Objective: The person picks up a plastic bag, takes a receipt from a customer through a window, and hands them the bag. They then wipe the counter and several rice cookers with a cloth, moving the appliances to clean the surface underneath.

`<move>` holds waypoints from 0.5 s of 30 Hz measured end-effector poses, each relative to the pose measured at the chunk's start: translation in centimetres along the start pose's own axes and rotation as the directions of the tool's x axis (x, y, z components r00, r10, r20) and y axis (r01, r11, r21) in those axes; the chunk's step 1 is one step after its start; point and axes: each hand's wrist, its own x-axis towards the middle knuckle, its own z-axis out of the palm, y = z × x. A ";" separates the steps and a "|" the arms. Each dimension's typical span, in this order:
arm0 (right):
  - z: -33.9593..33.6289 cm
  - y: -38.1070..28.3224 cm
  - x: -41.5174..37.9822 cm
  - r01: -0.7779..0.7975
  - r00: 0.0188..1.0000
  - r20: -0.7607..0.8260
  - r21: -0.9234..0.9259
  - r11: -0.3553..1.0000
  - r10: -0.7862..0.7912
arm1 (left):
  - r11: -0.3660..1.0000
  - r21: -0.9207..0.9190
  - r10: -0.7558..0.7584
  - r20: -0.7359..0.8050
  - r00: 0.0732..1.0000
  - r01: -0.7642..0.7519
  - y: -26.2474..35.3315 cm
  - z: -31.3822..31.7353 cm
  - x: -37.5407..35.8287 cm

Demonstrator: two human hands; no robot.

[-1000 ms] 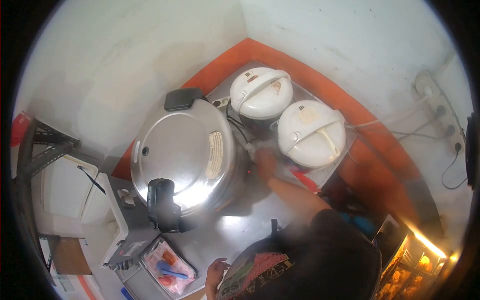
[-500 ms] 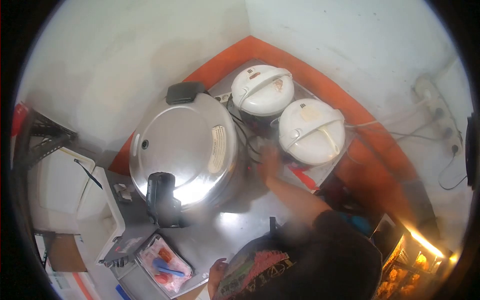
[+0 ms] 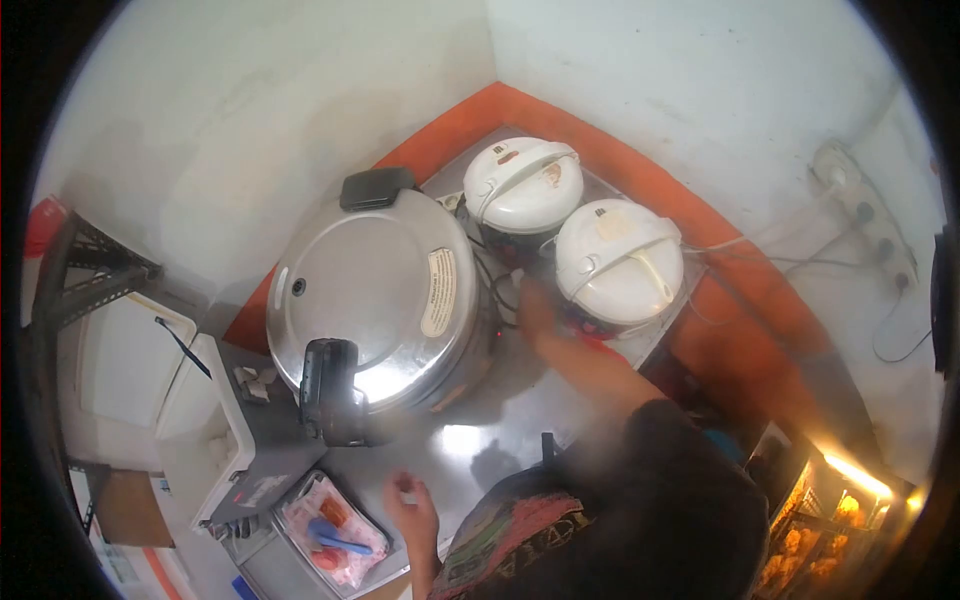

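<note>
Hovering over the near part of the steel table (image 3: pixel 455 443), low in the middle of the frame, the left hand (image 3: pixel 412 508) has its fingers loosely bent and a little apart. Its nearest neighbour is a tray (image 3: pixel 372 528) at the lower left, lined with pink-and-white sheeting and bearing a blue scoop (image 3: pixel 340 540). The dark printed shirt (image 3: pixel 650 510) fills the bottom center.

At the lower right, food (image 3: pixel 800 555) glows in a lit case. An open white box (image 3: pixel 205 440) stands at the left, beside the table.

Left of center sits a big steel pot (image 3: pixel 365 290), its lid on, with black fittings and a paper label. The right hand (image 3: pixel 537 308) reaches into the gap between this pot and the nearer white-lidded cooker (image 3: pixel 620 255), close to black cables (image 3: pixel 492 285). It is blurred and partly hidden; whether its fingers are apart or closed on something cannot be told.

A second cooker (image 3: pixel 522 185), also closed, sits just behind, toward the upper middle. Beyond both, an orange band (image 3: pixel 590 135) runs along the pale walls (image 3: pixel 640 70), with a power strip (image 3: pixel 870 215) at the right.
</note>
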 end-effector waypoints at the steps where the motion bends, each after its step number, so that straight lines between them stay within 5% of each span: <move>1: -0.3 0.1 -1.4 0.027 0.996 -0.090 0.143 0.989 -0.014 | 0.992 0.033 0.124 -0.223 0.967 -0.120 0.9 -0.3 1.0; 4: -1.5 0.9 -7.0 -0.008 0.978 -0.195 0.324 0.946 0.075 | 0.915 0.260 0.404 -0.627 0.666 -0.309 7.1 -1.4 7.2; 6: -3.0 1.5 -11.0 -0.093 0.976 -0.153 0.357 0.929 0.156 | 0.952 0.155 0.304 -0.573 0.761 -0.263 9.2 -1.9 10.8; 9: -5.6 2.4 -15.2 -0.204 0.970 -0.050 0.376 0.904 0.240 | 0.988 0.058 0.150 -0.604 0.782 -0.145 8.5 -2.4 13.9; 12: -7.4 3.0 -17.1 -0.240 0.962 -0.024 0.402 0.884 0.272 | 0.946 -0.111 0.189 -0.579 0.793 -0.306 6.3 -3.2 14.9; 15: -9.1 4.1 -17.7 -0.242 0.956 -0.055 0.415 0.877 0.289 | 0.950 -0.147 0.156 -0.540 0.827 -0.275 5.0 -5.6 15.6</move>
